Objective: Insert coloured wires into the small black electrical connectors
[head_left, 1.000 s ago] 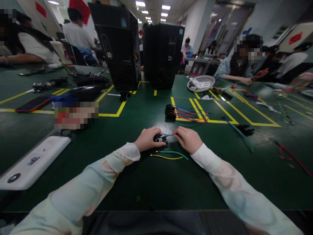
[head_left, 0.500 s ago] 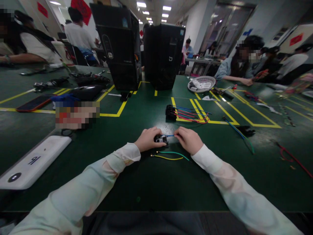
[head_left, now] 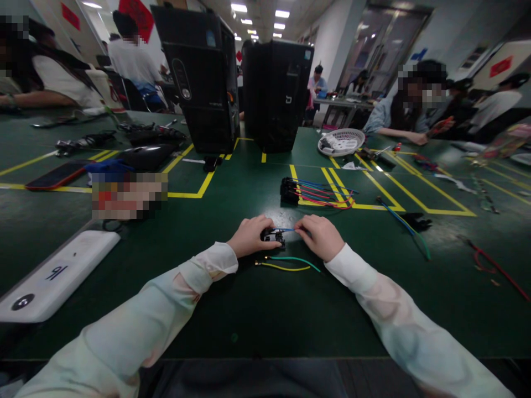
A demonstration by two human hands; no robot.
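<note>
My left hand (head_left: 254, 235) grips a small black connector block (head_left: 279, 240) against the green table, its left part hidden by my fingers. A thin blue wire (head_left: 284, 229) runs from the block to my right hand (head_left: 318, 236), whose thumb and forefinger pinch its right end. Just below the hands lie a green wire (head_left: 296, 260) and a yellow wire (head_left: 286, 267), each with a metal terminal at its left end. Beyond my hands, a cluster of black connectors (head_left: 289, 190) has several blue and red wires trailing to the right.
Two black computer towers (head_left: 203, 83) stand at the back. A white basket (head_left: 342, 141) sits beyond the wires. On the left lies a white device (head_left: 58, 275), near a phone (head_left: 56, 176). To the right are a blue and green wire pair (head_left: 404, 224) and a red wire (head_left: 501, 271). Other people sit around.
Almost nothing differs. Both hands keep the same hold on the block and the blue wire; the whole view shifts slightly with the camera.
</note>
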